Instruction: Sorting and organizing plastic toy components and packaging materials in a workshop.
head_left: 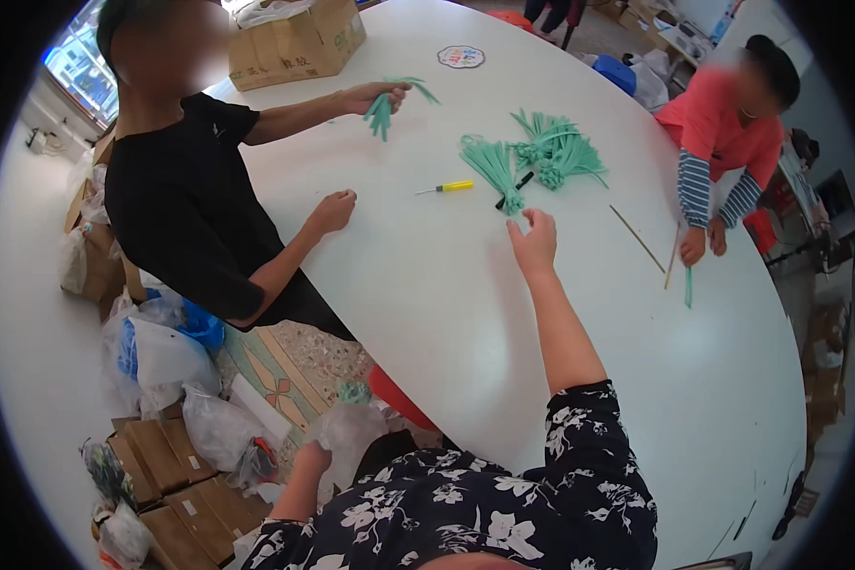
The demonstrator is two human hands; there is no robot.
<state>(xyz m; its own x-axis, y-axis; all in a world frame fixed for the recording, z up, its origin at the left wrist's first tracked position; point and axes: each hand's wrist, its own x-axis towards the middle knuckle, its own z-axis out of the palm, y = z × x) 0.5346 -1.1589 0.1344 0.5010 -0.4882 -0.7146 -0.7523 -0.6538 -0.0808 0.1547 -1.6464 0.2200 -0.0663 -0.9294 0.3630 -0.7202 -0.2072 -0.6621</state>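
Note:
My right hand reaches over the white table, thumb and fingers apart, holding nothing. Its fingertips are close to the knotted end of a bundle of green strips; whether they touch it I cannot tell. More green bundles lie just beyond to the right. Between the bundles lies a black pen-like stick, partly covered. A screwdriver with a yellow handle rests to their left. Low at my left side, off the table, my left hand is curled closed near a clear plastic bag, with nothing visible in it.
Across the table, a person in black holds green strips. On the right, a person in red handles a green strip beside thin sticks. A cardboard box stands far left. Bags and cartons crowd the floor.

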